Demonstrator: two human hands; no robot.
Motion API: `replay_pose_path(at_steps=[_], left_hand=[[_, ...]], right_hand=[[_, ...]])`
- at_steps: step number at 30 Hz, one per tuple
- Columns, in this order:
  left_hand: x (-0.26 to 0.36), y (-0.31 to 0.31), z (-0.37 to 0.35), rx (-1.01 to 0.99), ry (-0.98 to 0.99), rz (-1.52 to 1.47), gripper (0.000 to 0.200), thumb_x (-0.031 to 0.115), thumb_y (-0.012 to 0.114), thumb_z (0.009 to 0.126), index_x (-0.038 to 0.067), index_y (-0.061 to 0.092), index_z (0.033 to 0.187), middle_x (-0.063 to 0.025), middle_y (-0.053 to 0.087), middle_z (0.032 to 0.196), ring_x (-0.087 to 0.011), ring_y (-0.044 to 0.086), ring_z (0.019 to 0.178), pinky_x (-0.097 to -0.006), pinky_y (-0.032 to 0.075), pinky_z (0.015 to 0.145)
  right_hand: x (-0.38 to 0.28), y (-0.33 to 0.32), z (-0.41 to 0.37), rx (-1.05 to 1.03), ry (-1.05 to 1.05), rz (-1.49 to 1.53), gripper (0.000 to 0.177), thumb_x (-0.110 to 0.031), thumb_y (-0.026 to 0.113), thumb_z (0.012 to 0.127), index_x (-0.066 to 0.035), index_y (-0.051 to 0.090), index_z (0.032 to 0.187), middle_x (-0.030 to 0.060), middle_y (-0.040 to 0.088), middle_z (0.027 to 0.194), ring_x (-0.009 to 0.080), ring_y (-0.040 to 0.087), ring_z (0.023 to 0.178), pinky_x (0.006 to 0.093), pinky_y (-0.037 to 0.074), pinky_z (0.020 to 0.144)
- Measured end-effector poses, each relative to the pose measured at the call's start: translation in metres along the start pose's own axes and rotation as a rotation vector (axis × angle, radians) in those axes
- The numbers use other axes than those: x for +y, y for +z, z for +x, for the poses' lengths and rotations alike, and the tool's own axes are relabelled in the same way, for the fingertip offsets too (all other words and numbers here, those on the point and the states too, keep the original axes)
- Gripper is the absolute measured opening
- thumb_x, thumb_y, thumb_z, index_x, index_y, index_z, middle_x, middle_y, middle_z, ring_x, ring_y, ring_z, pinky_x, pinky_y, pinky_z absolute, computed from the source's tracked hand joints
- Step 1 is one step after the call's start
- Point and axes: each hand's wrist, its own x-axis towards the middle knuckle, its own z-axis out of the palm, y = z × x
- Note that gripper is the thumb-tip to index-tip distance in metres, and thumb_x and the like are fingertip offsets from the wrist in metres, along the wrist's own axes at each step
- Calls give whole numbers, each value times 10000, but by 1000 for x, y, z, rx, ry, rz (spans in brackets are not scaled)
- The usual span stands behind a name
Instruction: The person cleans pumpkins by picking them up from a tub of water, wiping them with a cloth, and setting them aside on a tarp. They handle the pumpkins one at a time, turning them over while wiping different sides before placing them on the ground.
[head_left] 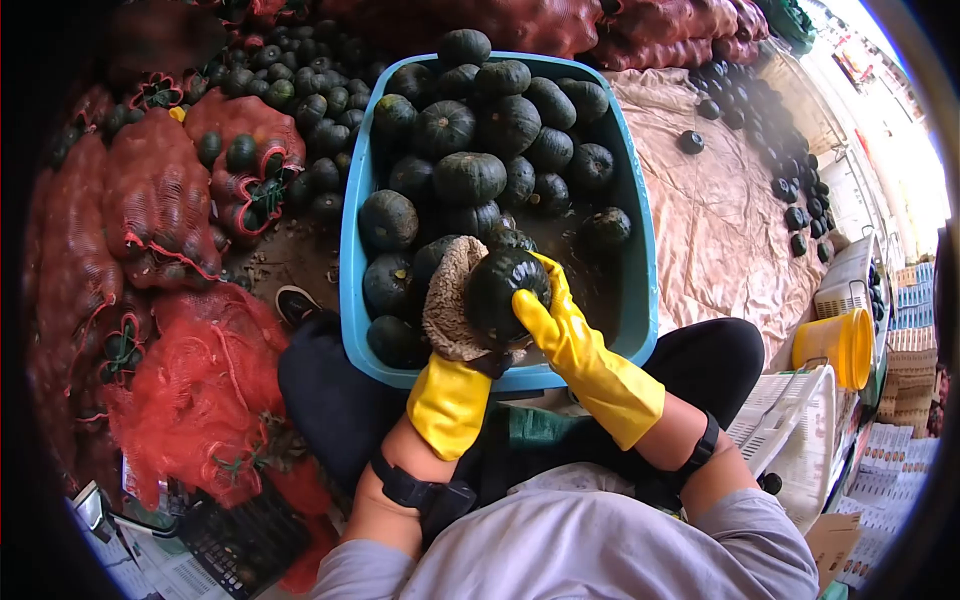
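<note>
A dark green kabocha squash [505, 295], shiny and wet-looking, is held over the near end of a blue plastic tub [350, 250]. My right hand [566, 325], in a yellow rubber glove, grips its right side, with the thumb across the front and fingers at the top. My left hand [450, 395], also gloved in yellow, is at the lower left of the squash. A brown fuzzy cloth [452, 300] covers its fingers and presses against the squash's left side. Many more squashes [470, 178] are heaped in the tub, with murky water at its right.
Red mesh sacks [160, 190] of squash stand at left, with loose squashes [300, 75] behind. An empty-looking red net [205, 380] lies near my knee. On the right are a tan sheet [700, 220], a yellow bucket [835, 348] and white crates [790, 420].
</note>
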Motion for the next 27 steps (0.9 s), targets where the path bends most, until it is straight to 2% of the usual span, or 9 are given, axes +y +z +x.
replay_pose_path(at_steps=[5,6,9,13,16,18,22,26,27], left_hand=[[21,22,-6,136,-214,-303,509,120,781,923,86,548,1374,-126,685,1313,-277,660,1238,-397,525,1083],[27,20,-8,85,-52,151,590,92,823,886,84,521,1393,-107,670,1341,-260,639,1273,-388,516,1101],[17,15,-8,60,34,221,496,184,745,933,77,534,1370,-130,668,1334,-267,663,1212,-371,525,1040],[3,1,-5,-36,62,88,448,251,685,950,73,555,1340,-157,676,1305,-312,669,1152,-423,537,962],[-1,1,-3,-82,28,25,430,300,641,962,70,570,1319,-177,682,1284,-346,674,1107,-463,545,903],[-5,3,-3,-113,6,-15,427,333,611,971,68,580,1304,-190,686,1269,-369,678,1077,-489,551,863],[-17,11,1,-200,-43,-95,445,400,552,987,64,601,1275,-217,693,1240,-414,684,1017,-541,563,785],[-35,13,2,-305,-56,-164,490,466,492,1004,60,621,1246,-244,701,1211,-459,690,957,-594,574,706],[-40,10,3,-334,-106,-254,505,482,477,1008,59,626,1239,-250,703,1204,-470,692,942,-607,577,687]], right_hand=[[24,-14,19,287,-541,-657,675,-265,669,1030,5,393,1584,267,496,1474,387,518,1323,486,381,1169],[21,-16,16,248,-516,-675,690,-274,682,1023,1,392,1585,269,492,1478,393,516,1330,486,382,1171],[8,-3,-7,200,-440,-814,753,-333,723,997,-13,386,1589,262,503,1474,415,506,1372,479,382,1188],[34,-13,-14,-13,-102,-119,607,-429,595,1079,-59,486,1548,185,593,1475,310,540,1404,434,401,1188],[27,-26,-10,-48,506,695,729,-667,549,1014,-132,588,1509,190,641,1446,360,587,1363,611,459,1135],[11,-21,2,91,634,826,924,-809,518,923,-104,571,1519,248,585,1500,471,572,1357,688,454,1102],[15,-53,10,-581,497,1393,1104,-818,552,887,31,428,1581,312,461,1594,552,476,1424,720,402,1135],[-24,-72,-8,-307,482,1500,1006,-716,680,882,-54,436,1599,296,447,1609,564,458,1427,653,445,1139],[-29,-77,-12,-231,255,1320,956,-700,682,894,-75,462,1583,296,462,1597,559,465,1424,637,460,1132]])
